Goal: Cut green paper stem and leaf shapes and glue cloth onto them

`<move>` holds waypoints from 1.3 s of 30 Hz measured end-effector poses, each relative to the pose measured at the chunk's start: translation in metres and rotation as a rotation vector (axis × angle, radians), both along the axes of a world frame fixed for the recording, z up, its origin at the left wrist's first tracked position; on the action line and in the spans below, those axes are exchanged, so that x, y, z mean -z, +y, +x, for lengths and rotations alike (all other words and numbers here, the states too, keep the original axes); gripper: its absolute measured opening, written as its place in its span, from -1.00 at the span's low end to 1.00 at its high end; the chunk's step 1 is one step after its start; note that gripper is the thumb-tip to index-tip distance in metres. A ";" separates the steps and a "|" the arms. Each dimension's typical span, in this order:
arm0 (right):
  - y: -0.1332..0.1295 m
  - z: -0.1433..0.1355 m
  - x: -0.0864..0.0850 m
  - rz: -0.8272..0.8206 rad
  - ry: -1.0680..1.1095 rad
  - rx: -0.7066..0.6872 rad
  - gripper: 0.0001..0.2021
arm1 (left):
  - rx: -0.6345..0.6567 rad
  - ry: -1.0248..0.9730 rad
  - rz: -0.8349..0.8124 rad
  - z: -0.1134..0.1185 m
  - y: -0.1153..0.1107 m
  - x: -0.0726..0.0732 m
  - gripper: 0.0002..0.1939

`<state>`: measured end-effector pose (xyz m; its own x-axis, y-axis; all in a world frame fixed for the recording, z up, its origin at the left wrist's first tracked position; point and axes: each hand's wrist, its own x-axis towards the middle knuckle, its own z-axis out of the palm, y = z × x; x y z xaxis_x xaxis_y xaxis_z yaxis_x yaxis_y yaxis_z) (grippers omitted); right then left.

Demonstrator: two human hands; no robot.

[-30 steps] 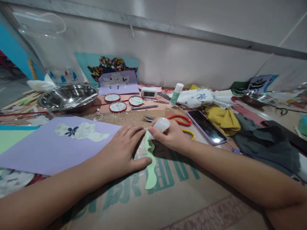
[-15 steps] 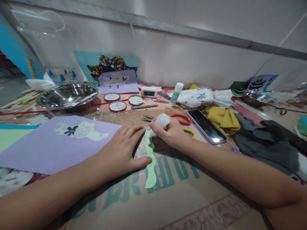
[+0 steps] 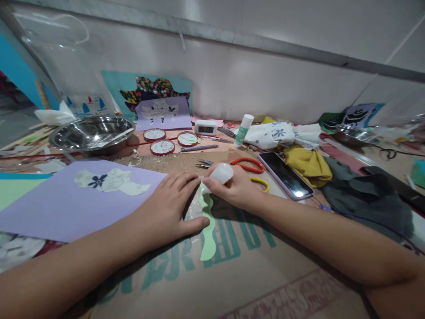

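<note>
A wavy-edged pale green paper strip [image 3: 208, 241] lies on the printed cardboard in front of me. My left hand [image 3: 172, 204] rests flat with fingers stretched out, its thumb pressing on the strip and its fingertips near the strip's far end. In my right hand [image 3: 237, 186] is a white glue bottle [image 3: 222, 173], tipped down over the upper part of the strip, where the surface looks wet. The bottle's nozzle is hidden by the fingers. Scissors with red and yellow handles [image 3: 249, 165] lie just beyond my right hand.
Left lies purple paper [image 3: 109, 212] bearing a white cutout with a dark flower [image 3: 98, 180]. Behind stand a metal bowl [image 3: 76, 135], red-rimmed lids [image 3: 162, 147], a small clock [image 3: 206, 128] and a glue stick [image 3: 243, 131]. A phone [image 3: 285, 175] and cloth pieces [image 3: 308, 166] are at right.
My right hand and the glue bottle have shifted slightly toward me and to the left over the strip. My left hand stays in nearly the same place.
</note>
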<state>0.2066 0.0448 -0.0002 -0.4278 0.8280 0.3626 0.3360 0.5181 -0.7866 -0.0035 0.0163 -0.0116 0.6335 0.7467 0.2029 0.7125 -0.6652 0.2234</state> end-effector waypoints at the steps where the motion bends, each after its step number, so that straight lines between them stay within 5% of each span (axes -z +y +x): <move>1: 0.001 0.000 0.000 0.013 0.011 0.000 -0.74 | -0.001 0.001 0.002 0.000 0.000 0.000 -0.24; 22: -0.002 -0.001 0.000 0.017 -0.001 -0.014 -0.75 | 0.021 -0.017 0.009 -0.002 0.001 0.002 -0.26; 27: -0.004 -0.001 -0.003 0.005 -0.005 -0.125 -0.77 | 0.030 -0.030 -0.009 -0.001 0.001 0.001 -0.30; 39: 0.000 -0.001 0.002 0.021 -0.036 -0.023 -0.68 | 0.017 -0.020 -0.001 0.000 0.002 -0.001 -0.25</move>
<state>0.2055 0.0446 -0.0027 -0.4599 0.8099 0.3640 0.3515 0.5425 -0.7630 -0.0034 0.0178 -0.0108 0.6418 0.7363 0.2145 0.6968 -0.6767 0.2379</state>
